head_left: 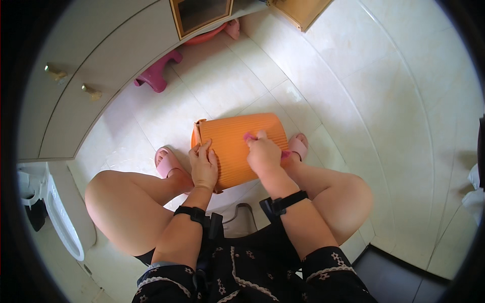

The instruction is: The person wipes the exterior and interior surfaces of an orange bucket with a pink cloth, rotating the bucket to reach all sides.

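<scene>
An orange ribbed plastic bin (pixel 230 151) lies on its side between my lower legs, its rim end toward the left. My left hand (pixel 203 166) rests on the bin near that rim, fingers stretched and slightly apart. Over the right part of the ribbed side, my right hand (pixel 264 154) is closed around a bright pink thing (pixel 249 136). Pink shows both above the fist and beside it near the bin's right end; the fingers hide the rest, so its kind is unclear.
My pink slippers (pixel 171 162) flank the bin on a pale tiled floor (pixel 202 93). A purple stool (pixel 157 74) stands ahead, below a grey cabinet (pixel 108 60) with knobs. At the far left is a white oval-rimmed object (pixel 63 222). A dark panel (pixel 399 275) lies at the lower right.
</scene>
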`<move>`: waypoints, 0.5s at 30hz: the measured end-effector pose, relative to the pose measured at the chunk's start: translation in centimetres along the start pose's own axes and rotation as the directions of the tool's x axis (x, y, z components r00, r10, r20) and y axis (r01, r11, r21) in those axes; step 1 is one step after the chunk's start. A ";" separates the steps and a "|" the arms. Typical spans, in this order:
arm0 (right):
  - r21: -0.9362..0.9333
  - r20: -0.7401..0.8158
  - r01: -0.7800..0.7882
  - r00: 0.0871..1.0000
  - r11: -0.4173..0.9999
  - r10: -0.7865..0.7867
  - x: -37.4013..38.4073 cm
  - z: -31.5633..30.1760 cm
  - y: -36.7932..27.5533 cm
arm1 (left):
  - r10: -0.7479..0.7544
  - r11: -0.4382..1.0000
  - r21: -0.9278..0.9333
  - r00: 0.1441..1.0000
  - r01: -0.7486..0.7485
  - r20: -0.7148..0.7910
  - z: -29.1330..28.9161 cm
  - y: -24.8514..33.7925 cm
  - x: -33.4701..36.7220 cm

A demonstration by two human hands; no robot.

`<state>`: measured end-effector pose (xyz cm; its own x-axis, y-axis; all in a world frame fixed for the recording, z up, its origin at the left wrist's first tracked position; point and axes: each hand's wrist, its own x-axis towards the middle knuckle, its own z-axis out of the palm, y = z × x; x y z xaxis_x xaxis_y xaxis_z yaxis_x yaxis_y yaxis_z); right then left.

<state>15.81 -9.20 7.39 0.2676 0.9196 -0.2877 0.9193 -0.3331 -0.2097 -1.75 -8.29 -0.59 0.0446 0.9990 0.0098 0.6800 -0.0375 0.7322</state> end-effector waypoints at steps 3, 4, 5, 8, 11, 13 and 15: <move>0.068 -0.010 0.059 0.998 0.996 -0.058 -1.5 0.4 -1.3 | -0.042 0.999 0.002 0.997 0.042 0.071 -0.8 1.0 0.1; 0.099 -0.005 0.067 0.998 0.993 -0.067 -1.9 0.5 -1.3 | -0.039 0.999 0.003 0.997 0.039 0.067 -1.0 1.2 0.3; 0.130 0.000 0.075 0.997 0.989 -0.075 -2.2 0.7 -1.1 | -0.089 0.996 0.002 0.990 0.089 0.106 -1.2 1.4 0.6; 0.315 -0.046 0.002 0.999 0.949 0.013 -2.9 1.5 1.8 | -0.152 0.988 0.053 0.976 0.146 0.155 -1.6 1.9 1.5; 0.374 -0.035 -0.209 0.970 0.904 0.239 -3.4 1.6 4.4 | -0.095 0.991 0.107 0.992 0.086 0.080 -0.8 1.3 0.9; 0.353 -0.062 -0.210 0.967 0.912 0.246 -4.0 2.1 5.2 | -0.016 0.994 0.104 1.000 0.016 0.001 0.1 1.3 0.5; 0.319 -0.116 -0.143 0.975 0.937 0.189 -4.5 3.3 4.4 | -0.049 0.998 -0.032 0.983 0.055 0.175 0.0 0.8 0.5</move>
<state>17.67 -15.48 4.67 0.4677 0.8580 -0.2121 0.7307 -0.5104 -0.4534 -1.17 -7.85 -0.04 0.1385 0.9797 -0.1448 0.6579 0.0183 0.7529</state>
